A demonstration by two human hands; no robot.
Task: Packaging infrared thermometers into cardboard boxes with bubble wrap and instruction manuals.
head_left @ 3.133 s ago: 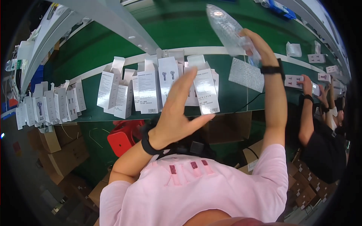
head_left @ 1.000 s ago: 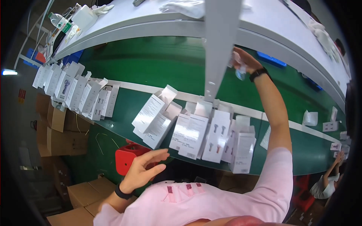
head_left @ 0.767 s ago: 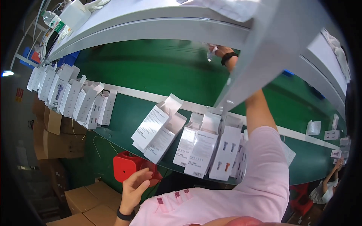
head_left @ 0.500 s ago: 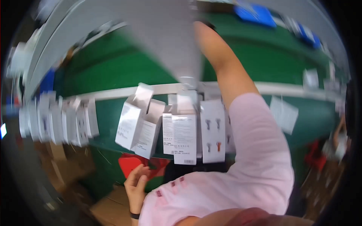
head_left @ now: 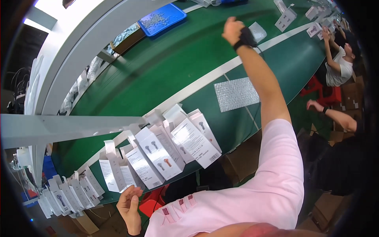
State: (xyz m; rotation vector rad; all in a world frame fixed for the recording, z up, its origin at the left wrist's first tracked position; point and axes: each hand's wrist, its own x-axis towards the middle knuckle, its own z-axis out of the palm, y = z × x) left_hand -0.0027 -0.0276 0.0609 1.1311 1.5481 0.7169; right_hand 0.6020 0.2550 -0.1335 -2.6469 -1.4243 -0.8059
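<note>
My left hand (head_left: 129, 205) is at the lower left with its fingers loosely bent and apart. Its fingertips are close to the bottom of an open white box (head_left: 112, 173); whether they touch it I cannot tell. My right arm stretches far forward, and my right hand (head_left: 233, 32), a black wrap around the wrist, hovers above the green conveyor belt (head_left: 181, 67). Its fingers are slightly curled and apart, and nothing shows in them. Beside that wrist lies a clear plastic bag (head_left: 258, 31). Several printed white boxes (head_left: 158, 154) lean together at the bench edge, some with raised flaps.
A bubble-wrap sheet (head_left: 236, 94) lies on the bench by my right arm. A grey metal post (head_left: 71, 128) crosses at the left. More white boxes (head_left: 71, 195) stand farther left. A blue tray (head_left: 162, 19) of small parts sits across the belt. Co-workers (head_left: 340, 65) are at the right.
The view has swung, bringing the far right of the bench into sight. My right hand, hidden behind the post before, now shows over the belt. My left hand stays low, beside the boxes.
</note>
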